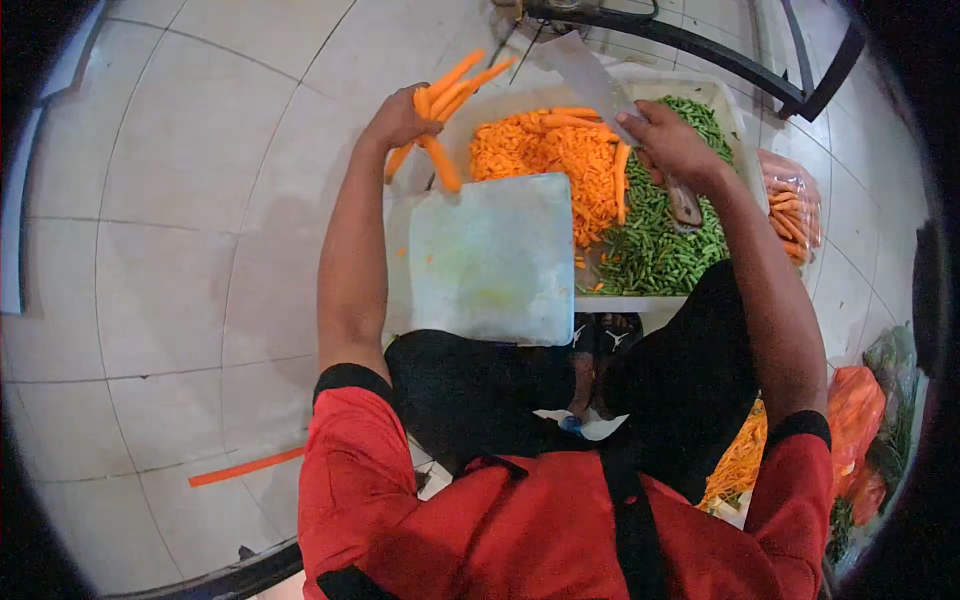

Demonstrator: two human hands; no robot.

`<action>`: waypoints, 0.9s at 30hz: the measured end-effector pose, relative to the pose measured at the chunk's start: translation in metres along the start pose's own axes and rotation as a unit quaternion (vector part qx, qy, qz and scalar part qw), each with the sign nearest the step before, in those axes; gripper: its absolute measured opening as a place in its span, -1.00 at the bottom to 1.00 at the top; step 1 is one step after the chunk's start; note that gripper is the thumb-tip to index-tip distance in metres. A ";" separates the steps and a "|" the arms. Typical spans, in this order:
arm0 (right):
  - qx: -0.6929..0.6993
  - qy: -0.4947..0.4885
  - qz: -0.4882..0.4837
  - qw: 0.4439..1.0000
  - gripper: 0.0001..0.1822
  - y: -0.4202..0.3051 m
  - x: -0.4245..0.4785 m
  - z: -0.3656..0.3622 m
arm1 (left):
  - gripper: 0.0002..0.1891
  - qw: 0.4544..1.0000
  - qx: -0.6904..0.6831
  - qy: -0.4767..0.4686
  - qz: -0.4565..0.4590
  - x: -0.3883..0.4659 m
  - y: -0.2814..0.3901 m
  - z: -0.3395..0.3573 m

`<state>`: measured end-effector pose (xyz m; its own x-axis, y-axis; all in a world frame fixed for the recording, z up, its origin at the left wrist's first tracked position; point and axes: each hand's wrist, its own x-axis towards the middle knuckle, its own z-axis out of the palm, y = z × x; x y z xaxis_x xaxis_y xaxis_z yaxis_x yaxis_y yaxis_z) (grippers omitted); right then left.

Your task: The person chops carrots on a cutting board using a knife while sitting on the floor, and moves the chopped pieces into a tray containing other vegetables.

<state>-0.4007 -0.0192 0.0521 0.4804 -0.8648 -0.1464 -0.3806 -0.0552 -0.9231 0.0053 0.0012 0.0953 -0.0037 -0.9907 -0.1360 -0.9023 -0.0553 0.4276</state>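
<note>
My left hand (409,118) grips a bunch of several peeled carrot sticks (450,94), held up above the far left corner of a pale blue cutting board (491,255). In my right hand (671,142) is a cleaver (589,79), its broad blade pointing up and to the left and its wooden handle showing below the fist. Under the cleaver stands a large white plastic tub (705,81). Chopped carrots (517,146) fill the tub's middle, with a few long carrot pieces on top. Cut green beans (667,236) lie to their right. The board rests across the tub's left part.
Right of the tub sits a clear bag of carrots (791,206). A black metal frame (697,45) stands beyond the tub. Shredded carrot (739,457) and an orange plastic bag (855,420) lie by my right side. An orange strip (244,466) is on the tiled floor (172,285).
</note>
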 end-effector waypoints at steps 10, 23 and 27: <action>-0.028 -0.035 -0.011 0.999 -0.57 0.005 -0.001 0.010 | -0.39 0.974 0.167 -0.122 -0.089 -0.117 -0.065 0.047; -0.049 -0.014 -0.006 0.999 -0.57 0.010 -0.009 0.014 | -0.43 0.988 -0.041 0.118 -0.089 -0.169 -0.100 0.105; -0.050 -0.037 0.013 0.998 -0.56 0.008 -0.015 0.010 | -0.55 0.981 -0.065 0.178 -0.044 -0.177 -0.101 0.092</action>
<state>-0.4029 -0.0013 0.0431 0.5240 -0.8281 -0.1994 -0.4693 -0.0853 -0.8789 0.0569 0.1940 -0.0061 0.2434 -0.9607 0.1334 -0.8292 -0.1348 0.5425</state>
